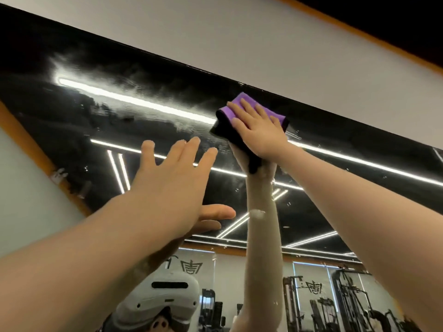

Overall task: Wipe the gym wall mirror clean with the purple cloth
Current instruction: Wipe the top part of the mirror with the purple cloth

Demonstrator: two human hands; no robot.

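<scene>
Keep right hand flat, straight fingers pressing purple cloth on gym wall mirror just under its top edge. Sweep left across hazy smear. Left hand spread open, holding nothing.

Purple cloth with black underside and black edging. Dark mirror glass, hazed with whitish streaks and crossed by reflected white light strips. Off-white wall above, trimmed with an orange band. White headset with a black slot, reflected low. Black gym machines in reflection.
</scene>
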